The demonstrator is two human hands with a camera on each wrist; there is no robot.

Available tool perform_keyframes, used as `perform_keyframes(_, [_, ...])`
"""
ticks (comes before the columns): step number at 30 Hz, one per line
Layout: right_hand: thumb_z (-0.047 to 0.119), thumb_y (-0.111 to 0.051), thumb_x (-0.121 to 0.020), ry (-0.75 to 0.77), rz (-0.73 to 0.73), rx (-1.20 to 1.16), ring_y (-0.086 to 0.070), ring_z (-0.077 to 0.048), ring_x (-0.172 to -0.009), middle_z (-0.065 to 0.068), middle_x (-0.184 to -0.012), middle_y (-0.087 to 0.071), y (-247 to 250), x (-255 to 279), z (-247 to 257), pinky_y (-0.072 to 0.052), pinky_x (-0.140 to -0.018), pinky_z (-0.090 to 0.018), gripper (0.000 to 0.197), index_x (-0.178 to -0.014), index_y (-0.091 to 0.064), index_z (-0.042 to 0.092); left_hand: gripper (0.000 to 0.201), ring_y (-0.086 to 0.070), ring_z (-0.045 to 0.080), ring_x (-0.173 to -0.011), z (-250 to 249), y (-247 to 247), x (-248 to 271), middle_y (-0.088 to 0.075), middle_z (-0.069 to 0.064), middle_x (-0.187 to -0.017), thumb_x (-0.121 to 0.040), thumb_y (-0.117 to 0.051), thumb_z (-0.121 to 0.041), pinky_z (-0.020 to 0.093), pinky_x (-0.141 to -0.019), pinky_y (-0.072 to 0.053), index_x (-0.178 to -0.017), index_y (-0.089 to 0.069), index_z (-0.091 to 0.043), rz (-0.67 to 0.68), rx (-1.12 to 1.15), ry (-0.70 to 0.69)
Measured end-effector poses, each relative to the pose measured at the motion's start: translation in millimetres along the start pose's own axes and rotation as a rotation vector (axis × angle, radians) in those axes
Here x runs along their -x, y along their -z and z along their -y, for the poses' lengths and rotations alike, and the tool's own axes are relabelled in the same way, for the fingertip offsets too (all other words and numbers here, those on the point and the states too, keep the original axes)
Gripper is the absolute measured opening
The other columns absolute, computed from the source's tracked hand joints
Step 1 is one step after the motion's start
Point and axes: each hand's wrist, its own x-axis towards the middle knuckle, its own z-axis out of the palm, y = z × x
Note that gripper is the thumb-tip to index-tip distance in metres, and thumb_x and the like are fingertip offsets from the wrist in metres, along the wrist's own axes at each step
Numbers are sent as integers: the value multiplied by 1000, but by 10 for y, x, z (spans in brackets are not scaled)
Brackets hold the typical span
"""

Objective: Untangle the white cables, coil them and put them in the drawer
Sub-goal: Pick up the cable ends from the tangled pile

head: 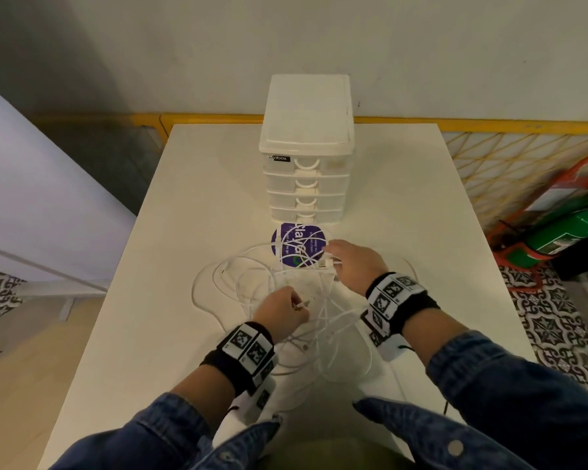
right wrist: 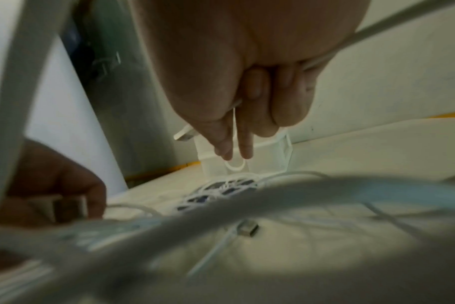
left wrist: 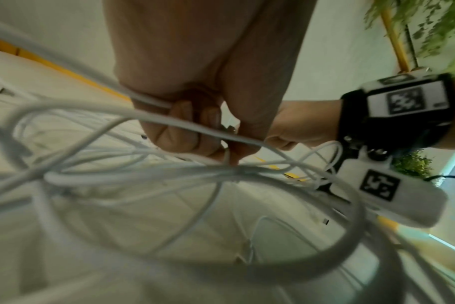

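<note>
A tangle of white cables (head: 252,283) lies spread over the white table (head: 150,334) in front of a small white drawer unit (head: 307,157) whose drawers are all pushed in. My left hand (head: 282,308) sits over the near side of the tangle and pinches a cable end with a metal plug (head: 302,304); the left wrist view shows its curled fingers (left wrist: 185,131) round a strand. My right hand (head: 350,262) is over the far right of the tangle, gripping a white connector (right wrist: 185,134) and cable.
A round purple sticker (head: 297,244) lies under the cables just in front of the drawer unit. A loose plug (right wrist: 248,227) rests on the table. A green extinguisher in a red stand (head: 564,225) is on the floor to the right. A yellow rail (head: 455,123) runs behind the table.
</note>
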Motion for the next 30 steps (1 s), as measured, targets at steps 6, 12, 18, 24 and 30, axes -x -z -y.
perform_keyframes(6, [9, -41, -91, 24, 151, 106, -53, -28, -117, -3, -144, -42, -89, -202, 69, -43, -98, -38, 57, -145, -28, 24, 26, -61, 28, -93, -32, 38, 19, -66, 11, -98, -94, -53, -33, 32, -77, -44, -95, -59, -8, -99, -34, -4])
perform_keyframes(12, [13, -50, -90, -13, 138, 118, -52, -27, -119, -2, -140, -46, -193, -215, -93, -42, -99, -35, 53, -140, -38, 23, 16, -51, 13, -56, -53, 417, 24, -57, -3, -64, -98, -46, -23, 26, -58, -39, -92, -60, -16, -479, 342, -86])
perform_keyframes(18, [13, -46, -91, -48, 118, 56, -58, -26, -108, -6, -127, -58, -300, -122, -196, -43, -88, -31, 63, -146, -22, 30, 17, -49, 14, -59, -184, 579, -243, -59, -2, -72, -99, -46, -18, 24, -62, -40, -93, -62, -14, -484, 496, -115])
perform_keyframes(24, [16, -42, -93, -79, 64, 55, -53, -27, -117, -7, -136, -51, -287, -192, -219, -42, -92, -34, 58, -146, -22, 30, 36, -54, 26, -118, -193, 204, -581, -59, 8, -131, -99, -43, -22, 30, -96, -41, -133, -54, -18, -93, -55, -150])
perform_keyframes(30, [19, -37, -95, -88, 49, 130, -55, -28, -111, -8, -127, -58, -239, -308, -184, -41, -88, -30, 36, -128, -49, 26, 35, -59, 33, -106, -188, -12, -660, -61, 13, -118, -98, -40, -20, 40, -86, -47, -132, -43, -17, 11, -455, -105])
